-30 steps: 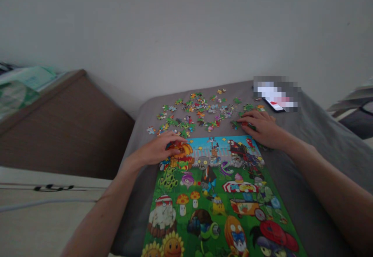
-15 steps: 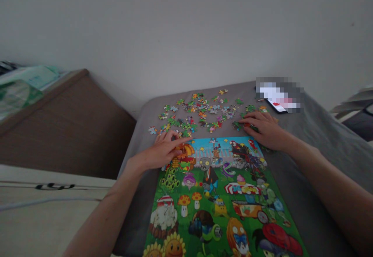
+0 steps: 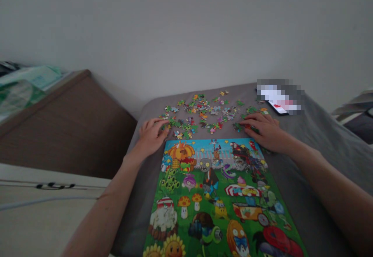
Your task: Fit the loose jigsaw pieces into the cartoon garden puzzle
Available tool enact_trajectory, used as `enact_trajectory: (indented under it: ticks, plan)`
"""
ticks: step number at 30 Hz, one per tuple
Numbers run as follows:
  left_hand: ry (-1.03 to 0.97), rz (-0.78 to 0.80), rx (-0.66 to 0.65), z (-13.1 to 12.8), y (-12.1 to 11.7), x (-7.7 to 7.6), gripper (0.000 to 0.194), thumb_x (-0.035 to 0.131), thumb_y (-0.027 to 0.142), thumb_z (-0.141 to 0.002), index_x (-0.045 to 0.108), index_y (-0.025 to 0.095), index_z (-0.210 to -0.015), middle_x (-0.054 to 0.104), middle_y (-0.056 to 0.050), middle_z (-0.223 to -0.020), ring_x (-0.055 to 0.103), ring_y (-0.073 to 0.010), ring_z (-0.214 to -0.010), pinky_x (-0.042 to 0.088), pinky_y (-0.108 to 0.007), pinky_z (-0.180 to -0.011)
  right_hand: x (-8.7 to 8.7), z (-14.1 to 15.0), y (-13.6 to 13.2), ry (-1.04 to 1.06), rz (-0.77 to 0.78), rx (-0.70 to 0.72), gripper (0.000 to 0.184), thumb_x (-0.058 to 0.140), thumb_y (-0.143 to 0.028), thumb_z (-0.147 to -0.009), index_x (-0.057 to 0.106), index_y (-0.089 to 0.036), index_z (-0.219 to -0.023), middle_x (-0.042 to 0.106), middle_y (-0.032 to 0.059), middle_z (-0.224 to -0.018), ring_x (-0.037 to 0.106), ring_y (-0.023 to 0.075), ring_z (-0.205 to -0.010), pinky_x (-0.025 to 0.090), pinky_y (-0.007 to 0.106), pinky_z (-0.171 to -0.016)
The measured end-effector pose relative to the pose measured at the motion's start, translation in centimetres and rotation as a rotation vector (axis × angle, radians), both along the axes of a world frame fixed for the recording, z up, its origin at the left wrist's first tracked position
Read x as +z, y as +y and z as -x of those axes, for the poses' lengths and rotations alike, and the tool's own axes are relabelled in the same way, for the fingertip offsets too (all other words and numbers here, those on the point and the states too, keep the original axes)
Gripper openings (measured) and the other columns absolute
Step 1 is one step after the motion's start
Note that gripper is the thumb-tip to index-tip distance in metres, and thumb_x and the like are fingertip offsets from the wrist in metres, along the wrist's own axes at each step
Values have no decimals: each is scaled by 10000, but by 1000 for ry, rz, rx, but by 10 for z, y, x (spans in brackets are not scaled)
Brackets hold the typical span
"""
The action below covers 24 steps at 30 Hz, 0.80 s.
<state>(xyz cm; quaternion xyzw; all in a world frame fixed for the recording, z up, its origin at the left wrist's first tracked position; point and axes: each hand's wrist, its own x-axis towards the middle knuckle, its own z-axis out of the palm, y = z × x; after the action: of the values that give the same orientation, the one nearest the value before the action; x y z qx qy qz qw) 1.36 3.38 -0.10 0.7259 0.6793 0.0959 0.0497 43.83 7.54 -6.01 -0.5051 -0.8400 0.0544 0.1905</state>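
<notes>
A colourful cartoon picture sheet point(image 3: 215, 194) with plants and zombies lies on a grey cloth surface point(image 3: 314, 148). Beyond its far edge lie several loose jigsaw pieces point(image 3: 204, 113). My left hand point(image 3: 151, 136) rests palm down off the sheet's upper left corner, its fingertips touching the leftmost pieces, fingers slightly curled. My right hand point(image 3: 264, 130) lies flat at the sheet's upper right corner, fingers stretched over a few pieces at the right end of the scatter.
A phone point(image 3: 278, 101), partly blurred, lies at the far right of the cloth. A brown headboard-like panel point(image 3: 64, 128) slopes down on the left, with green packaging point(image 3: 23, 86) on top. A white wall stands behind. A pale ledge point(image 3: 43, 202) runs at lower left.
My left hand has slid off the sheet's pumpkin corner, up and to the left, onto the loose pieces. My right hand has stayed in place.
</notes>
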Motion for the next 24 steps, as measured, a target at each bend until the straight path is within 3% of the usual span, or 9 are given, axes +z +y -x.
enact_trajectory:
  ticks: [3, 7, 9, 15, 24]
  plan:
    - [26, 35, 56, 4, 5, -10, 474, 485, 471, -988, 630, 279, -1398, 517, -121, -1476, 408, -389, -1387, 346, -611, -1119, 1, 1, -1, -5, 3, -4, 410, 436, -394, -984, 749, -256, -1211, 668, 141, -1299, 583, 371, -1241, 475, 589, -1019]
    - [37, 49, 58, 2, 4, -10, 485, 417, 488, -1024, 597, 299, -1432, 483, -115, -1524, 368, -381, -1426, 316, -616, -1138, 2, 0, -1, -2, 6, -3, 397, 450, -393, -982, 746, -257, -1209, 664, 144, -1305, 586, 371, -1236, 475, 594, -1015]
    - [29, 73, 6, -1, 0, -8, 543, 432, 574, -1016, 554, 313, -1475, 457, -106, -1559, 352, -383, -1448, 300, -616, -1155, 1, -1, -1, -4, 7, 6, 403, 443, -400, -987, 741, -255, -1216, 662, 146, -1311, 590, 373, -1225, 480, 598, -1004]
    - [8, 163, -223, -3, -9, -6, 980, 577, 860, -825, 344, 330, -1616, 305, -144, -1668, 229, -428, -1530, 200, -667, -1201, 1, 0, -1, -9, 15, 0, 407, 427, -400, -994, 738, -257, -1214, 664, 144, -1317, 597, 375, -1210, 491, 603, -982]
    - [37, 214, -196, -2, -6, -3, 927, 537, 854, -854, 392, 327, -1603, 300, -127, -1684, 216, -446, -1543, 207, -678, -1207, 1, -6, 2, -6, 27, 13, 402, 438, -406, -1001, 735, -268, -1233, 665, 131, -1332, 588, 360, -1248, 480, 590, -1026]
